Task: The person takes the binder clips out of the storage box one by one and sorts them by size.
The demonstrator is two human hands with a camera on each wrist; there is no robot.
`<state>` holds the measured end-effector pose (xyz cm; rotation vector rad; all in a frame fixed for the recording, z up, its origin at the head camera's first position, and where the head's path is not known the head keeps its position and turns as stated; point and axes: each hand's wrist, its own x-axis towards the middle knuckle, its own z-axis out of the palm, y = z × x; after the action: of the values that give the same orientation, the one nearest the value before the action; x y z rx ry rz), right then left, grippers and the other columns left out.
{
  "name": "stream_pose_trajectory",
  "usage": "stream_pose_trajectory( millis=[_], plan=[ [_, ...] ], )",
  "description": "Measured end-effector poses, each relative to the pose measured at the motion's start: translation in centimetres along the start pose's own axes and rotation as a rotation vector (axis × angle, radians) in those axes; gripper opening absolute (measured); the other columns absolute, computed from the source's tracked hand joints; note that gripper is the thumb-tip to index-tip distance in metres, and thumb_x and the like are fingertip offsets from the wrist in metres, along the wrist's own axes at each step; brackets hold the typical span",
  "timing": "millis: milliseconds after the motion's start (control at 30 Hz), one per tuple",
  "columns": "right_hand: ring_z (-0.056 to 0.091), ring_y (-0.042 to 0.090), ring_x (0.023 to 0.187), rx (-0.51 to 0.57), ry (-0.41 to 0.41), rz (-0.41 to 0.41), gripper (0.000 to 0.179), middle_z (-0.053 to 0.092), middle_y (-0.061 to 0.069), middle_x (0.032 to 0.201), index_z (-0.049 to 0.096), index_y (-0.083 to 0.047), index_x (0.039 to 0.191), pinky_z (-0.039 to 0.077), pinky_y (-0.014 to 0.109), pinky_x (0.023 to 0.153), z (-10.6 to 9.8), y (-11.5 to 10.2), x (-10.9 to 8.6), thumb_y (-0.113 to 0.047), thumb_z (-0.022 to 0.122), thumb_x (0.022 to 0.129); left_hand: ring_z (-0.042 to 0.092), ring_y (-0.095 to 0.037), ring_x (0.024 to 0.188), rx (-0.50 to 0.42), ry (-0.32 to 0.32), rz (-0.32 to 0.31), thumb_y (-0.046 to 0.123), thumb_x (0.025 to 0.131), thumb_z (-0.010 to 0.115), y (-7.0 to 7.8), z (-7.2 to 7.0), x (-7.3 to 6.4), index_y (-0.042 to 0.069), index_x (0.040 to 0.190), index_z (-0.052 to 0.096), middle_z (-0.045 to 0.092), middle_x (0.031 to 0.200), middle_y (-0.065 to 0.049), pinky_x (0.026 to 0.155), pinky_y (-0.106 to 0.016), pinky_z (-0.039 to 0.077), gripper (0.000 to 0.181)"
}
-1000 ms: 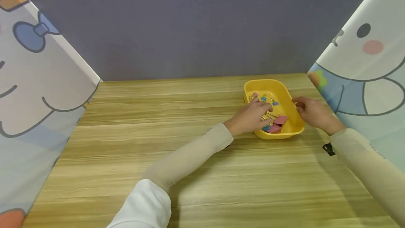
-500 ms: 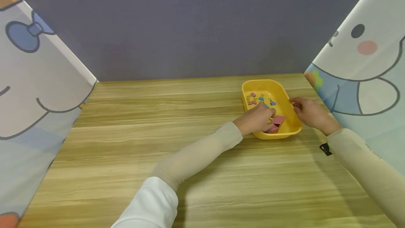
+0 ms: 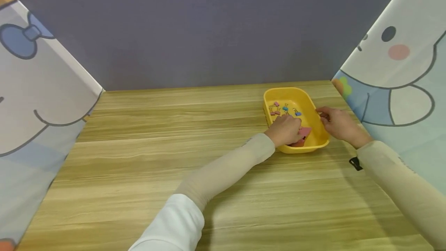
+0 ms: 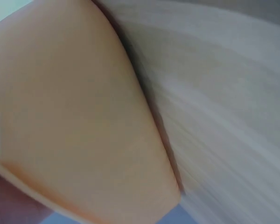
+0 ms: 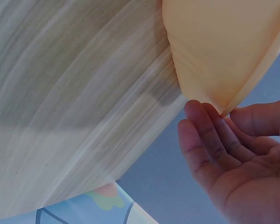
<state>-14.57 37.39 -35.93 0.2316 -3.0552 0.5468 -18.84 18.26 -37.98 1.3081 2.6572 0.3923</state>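
Observation:
A yellow plastic tray [image 3: 318, 134] holds binder clips. Small ones lie toward its far end: a pink clip [image 3: 276, 104], a light-blue clip [image 3: 285, 108], a blue clip [image 3: 297, 113] and others. Larger pink binder clips [image 3: 304, 132] sit at the near end. My left hand [image 3: 283, 130] reaches in over these, its fingertips hidden, so whether it grips one is unclear. With thumb and fingers, my right hand [image 3: 341, 125] pinches the tray's right rim; the right wrist view shows this hand [image 5: 252, 168] at the rim's corner. The tray's outer wall [image 4: 79, 112] fills much of the left wrist view.
The tray stands on a wood-grain table [image 3: 156, 138], near its back right corner. A grey panel [image 3: 216, 30] rises behind the table. Printed cartoon sheets flank it, one on the left [image 3: 52, 88] and one on the right [image 3: 411, 84].
My left hand has moved rightward and deeper into the tray, covering gold handles and a teal clip that showed before. My right hand stays at the rim. The whole head view has shifted slightly.

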Motion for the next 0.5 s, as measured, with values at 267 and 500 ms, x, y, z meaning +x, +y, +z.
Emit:
stream_pose_trajectory(
  millis=[267,500],
  plan=[
    [0.059,0.045,0.092,-0.012,0.011,-0.003,0.032,0.06,0.033,0.102,0.053,0.014,0.119,0.047,0.054,0.076,0.0,0.1,0.1,0.003,0.049,0.089,0.049,-0.01,0.055,-0.057,-0.017,-0.035,0.032,0.098,0.048,0.6,0.4,0.7,0.015,0.068,0.056,0.052,0.059,0.003,0.052,-0.022,0.041,0.035],
    [0.059,0.045,0.093,-0.008,-0.002,0.013,0.033,0.06,0.033,0.104,0.052,0.014,0.121,0.048,0.053,0.075,0.0,0.1,-0.1,0.003,0.048,0.089,0.052,-0.01,0.061,-0.015,-0.069,-0.132,0.036,0.1,0.041,1.8,0.7,1.2,0.019,0.068,0.057,0.055,0.065,0.005,0.056,-0.028,0.044,0.04]
  ],
)
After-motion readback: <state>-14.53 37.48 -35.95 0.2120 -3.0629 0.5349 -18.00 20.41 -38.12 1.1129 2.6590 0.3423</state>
